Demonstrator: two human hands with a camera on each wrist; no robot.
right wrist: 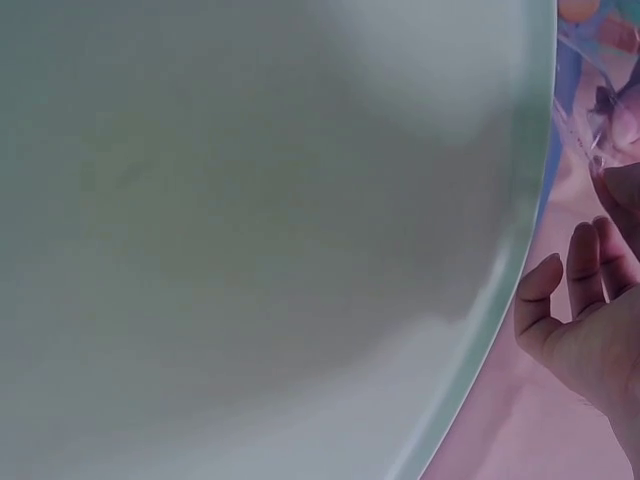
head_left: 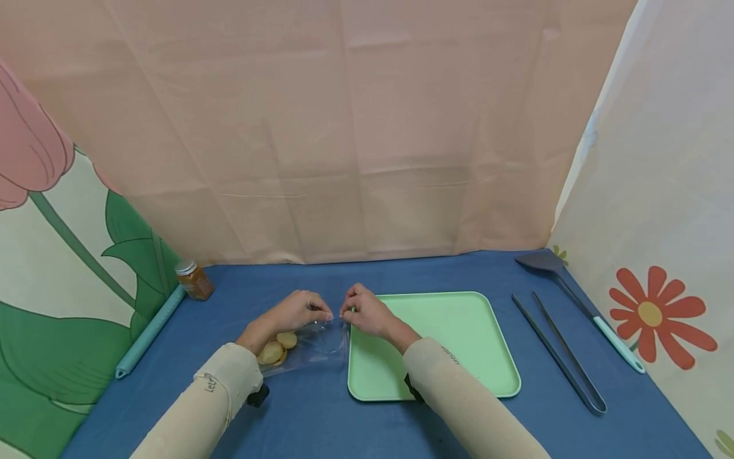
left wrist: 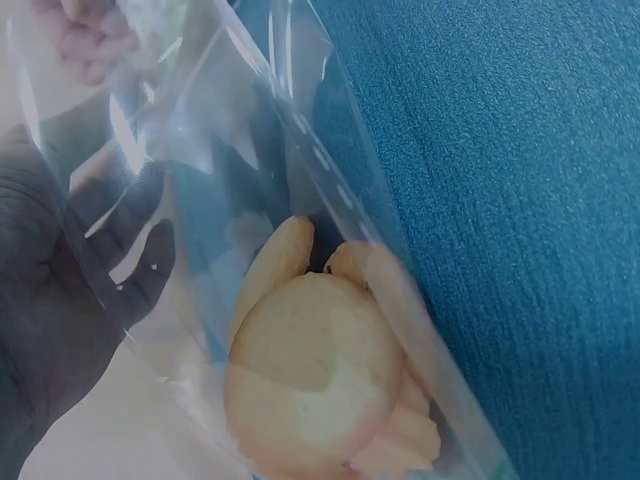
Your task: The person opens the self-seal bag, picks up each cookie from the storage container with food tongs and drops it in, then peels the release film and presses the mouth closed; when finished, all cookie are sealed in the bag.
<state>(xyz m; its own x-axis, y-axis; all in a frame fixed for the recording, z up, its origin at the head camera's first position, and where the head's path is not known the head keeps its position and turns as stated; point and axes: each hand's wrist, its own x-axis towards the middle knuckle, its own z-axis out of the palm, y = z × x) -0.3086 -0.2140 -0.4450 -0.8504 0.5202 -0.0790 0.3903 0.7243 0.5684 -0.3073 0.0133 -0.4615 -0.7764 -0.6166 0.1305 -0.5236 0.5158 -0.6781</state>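
A clear plastic bag [head_left: 321, 350] lies on the blue cloth, just left of the green tray. Several round, flat, pale-yellow biscuits [left wrist: 310, 370] sit at the bag's left end, overlapping one another. My left hand [head_left: 295, 313] pinches the bag's upper edge between thumb and fingertips. Close beside it, my right hand [head_left: 369, 312] pinches the same edge near its right corner, the fingertips of both hands almost meeting. In the right wrist view, the other fingers of the right hand [right wrist: 590, 330] are bent and hold nothing. The right forearm crosses over the tray.
The light green tray [head_left: 436, 344] rests on the blue cloth under the right forearm. Dark tongs [head_left: 598, 408] and a spatula with a pale handle [head_left: 616, 344] lie to its right. At the far left are a lidded jar [head_left: 195, 280] and a long turquoise stick [head_left: 150, 335].
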